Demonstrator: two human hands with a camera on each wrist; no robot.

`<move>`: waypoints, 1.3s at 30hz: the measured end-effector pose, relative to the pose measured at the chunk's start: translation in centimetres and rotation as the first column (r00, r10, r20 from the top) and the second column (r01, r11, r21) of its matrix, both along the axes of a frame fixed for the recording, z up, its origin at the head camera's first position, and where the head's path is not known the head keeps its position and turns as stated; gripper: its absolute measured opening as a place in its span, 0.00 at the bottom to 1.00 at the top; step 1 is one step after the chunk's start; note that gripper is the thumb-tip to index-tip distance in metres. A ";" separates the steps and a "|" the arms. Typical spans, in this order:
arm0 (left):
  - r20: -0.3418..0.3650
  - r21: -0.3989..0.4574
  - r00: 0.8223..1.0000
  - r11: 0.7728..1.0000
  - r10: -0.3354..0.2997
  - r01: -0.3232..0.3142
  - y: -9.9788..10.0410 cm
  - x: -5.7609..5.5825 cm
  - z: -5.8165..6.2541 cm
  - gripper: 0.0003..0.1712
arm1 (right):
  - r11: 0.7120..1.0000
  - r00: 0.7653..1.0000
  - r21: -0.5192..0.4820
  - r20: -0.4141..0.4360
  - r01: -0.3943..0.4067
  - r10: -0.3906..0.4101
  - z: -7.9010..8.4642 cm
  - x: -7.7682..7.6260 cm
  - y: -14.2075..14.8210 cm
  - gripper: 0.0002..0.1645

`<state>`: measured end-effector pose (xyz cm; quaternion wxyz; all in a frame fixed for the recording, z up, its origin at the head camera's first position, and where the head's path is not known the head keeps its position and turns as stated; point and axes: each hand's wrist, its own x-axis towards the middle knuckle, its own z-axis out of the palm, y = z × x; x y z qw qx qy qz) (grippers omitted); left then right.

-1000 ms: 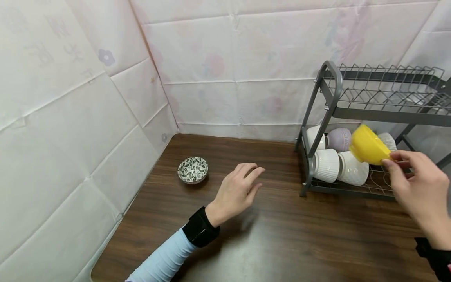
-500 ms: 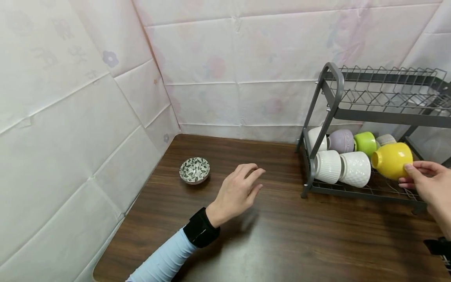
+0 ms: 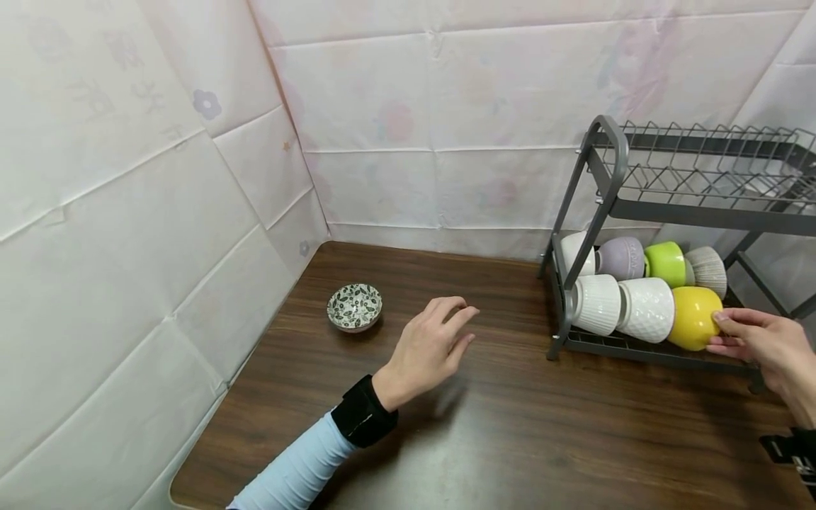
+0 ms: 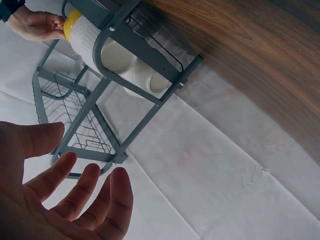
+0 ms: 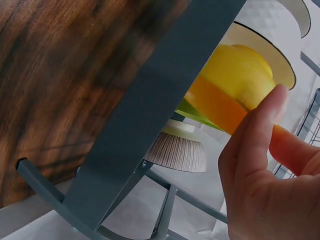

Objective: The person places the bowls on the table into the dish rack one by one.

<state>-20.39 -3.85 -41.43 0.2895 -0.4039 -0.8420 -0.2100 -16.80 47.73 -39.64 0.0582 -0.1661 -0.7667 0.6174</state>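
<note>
My right hand (image 3: 768, 347) pinches a yellow bowl (image 3: 691, 319) at the front right of the rack's lower tier. The bowl lies tipped on its side, its mouth facing right. Thumb and fingers grip its rim in the right wrist view, where the yellow bowl (image 5: 235, 75) pokes toward the mouth of a white bowl. To its left sit a white dimpled bowl (image 3: 649, 310) and a white ribbed bowl (image 3: 597, 304). My left hand (image 3: 426, 347) hovers over the middle of the table, fingers loosely bent and holding nothing.
The grey two-tier dish rack (image 3: 695, 212) stands at the table's back right. Behind the front bowls lie a purple bowl (image 3: 621, 258), a green bowl (image 3: 666, 262) and a striped bowl (image 3: 706, 270). A small leaf-patterned bowl (image 3: 354, 308) stands at the left.
My right hand has turned the yellow bowl and lowered it into the front row beside the white dimpled bowl. The left hand has kept its place.
</note>
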 end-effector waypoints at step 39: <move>0.111 -0.030 0.951 0.958 0.288 -0.287 -5.8 -2.5 0.3 0.20 | 0.640 0.781 0.636 -0.619 0.432 0.088 1.6 1.9 -12.6 0.18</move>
